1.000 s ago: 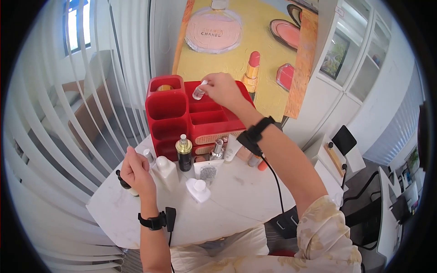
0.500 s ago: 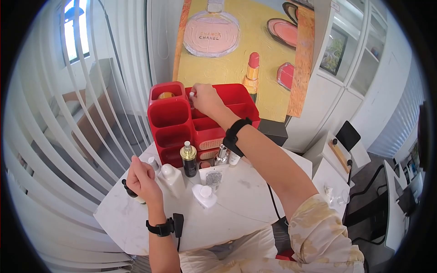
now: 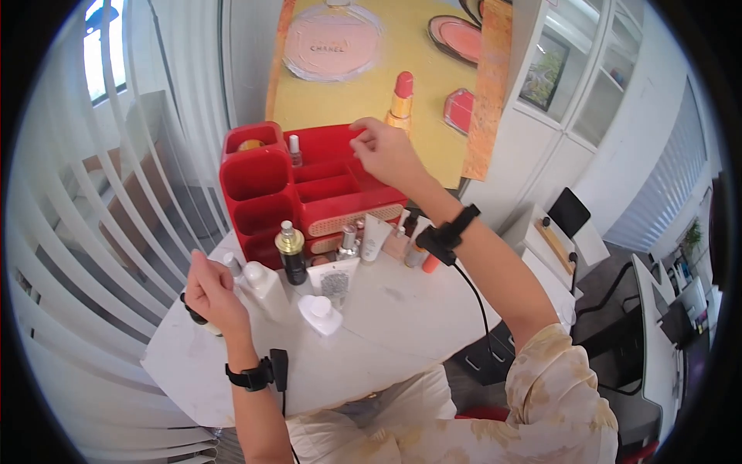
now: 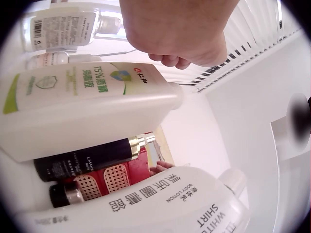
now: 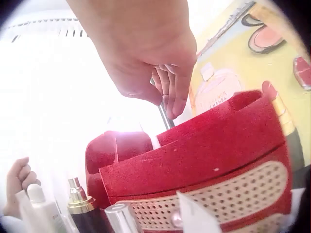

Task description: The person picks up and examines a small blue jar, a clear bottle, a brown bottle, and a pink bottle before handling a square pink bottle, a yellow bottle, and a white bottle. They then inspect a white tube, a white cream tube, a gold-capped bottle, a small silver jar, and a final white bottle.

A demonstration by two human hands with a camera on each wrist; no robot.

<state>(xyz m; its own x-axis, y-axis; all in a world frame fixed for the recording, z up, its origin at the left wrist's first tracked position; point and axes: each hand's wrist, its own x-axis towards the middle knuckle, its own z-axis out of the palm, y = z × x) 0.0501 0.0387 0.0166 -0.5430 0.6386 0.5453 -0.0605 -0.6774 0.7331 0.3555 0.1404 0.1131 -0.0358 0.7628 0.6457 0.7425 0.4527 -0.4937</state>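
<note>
A small clear bottle with a white cap (image 3: 294, 151) stands in the back left part of the red organizer (image 3: 348, 207). To its right, over the organizer's back, hovers my right hand (image 3: 388, 155), fingers bent toward the thumb with nothing seen between them. In the right wrist view the red organizer (image 5: 194, 170) lies below that hand (image 5: 150, 63). My left hand (image 3: 216, 298) is raised over the table's left side, fingers loosely curled and holding nothing. Beneath it is a dark-capped bottle (image 3: 197, 315), partly hidden; a white disinfectant bottle (image 4: 97, 107) stands close by.
In front of the organizer stand a black bottle with a gold collar (image 3: 291, 255), a silver-capped bottle (image 3: 348, 243) and white tubes (image 3: 375, 238). A white bottle (image 3: 321, 315) is nearer on the marble table (image 3: 371, 340). Behind is a painting (image 3: 348, 100); blinds (image 3: 154, 232) hang left.
My right hand has set the small bottle into the organizer, let go and moved right. My left hand stays raised in about the same place. The head view has shifted slightly.
</note>
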